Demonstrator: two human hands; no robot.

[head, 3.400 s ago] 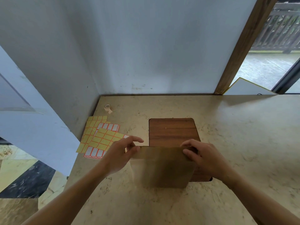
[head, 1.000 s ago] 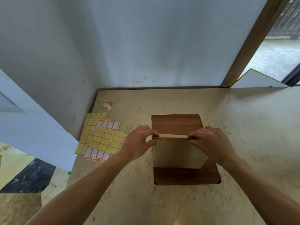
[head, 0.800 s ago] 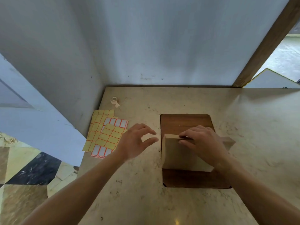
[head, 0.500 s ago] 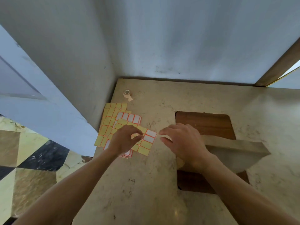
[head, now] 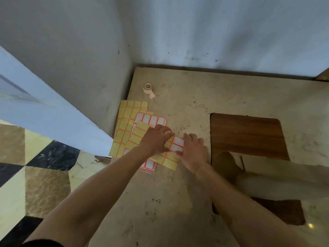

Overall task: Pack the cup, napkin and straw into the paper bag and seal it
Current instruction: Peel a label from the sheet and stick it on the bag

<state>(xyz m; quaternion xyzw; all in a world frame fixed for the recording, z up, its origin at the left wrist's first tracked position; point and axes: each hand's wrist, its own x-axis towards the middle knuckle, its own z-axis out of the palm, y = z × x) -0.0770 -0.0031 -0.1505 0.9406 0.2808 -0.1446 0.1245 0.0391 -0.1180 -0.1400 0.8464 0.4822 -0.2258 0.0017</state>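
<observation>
The brown paper bag [head: 284, 177] stands on the wooden board [head: 247, 136] at the right, blurred, its top folded over. Neither hand touches it. Cup, napkin and straw are not visible. Both hands are on the top sticker sheet [head: 169, 162], a yellow sheet of red-edged labels left of the board. My left hand [head: 156, 139] holds the sheet with curled fingers and thumb. My right hand [head: 193, 152] pinches at the white labels [head: 178, 145] between the two hands.
More yellow and white label sheets [head: 128, 122] lie stacked under the top one, near the table's left edge. A small tape roll [head: 148, 87] stands in the back corner by the wall. The floor drops away at the left.
Both hands let go of the bag's folded top and moved left to the sticker sheets. The view swung left and down, so the bag now sits at the right edge.
</observation>
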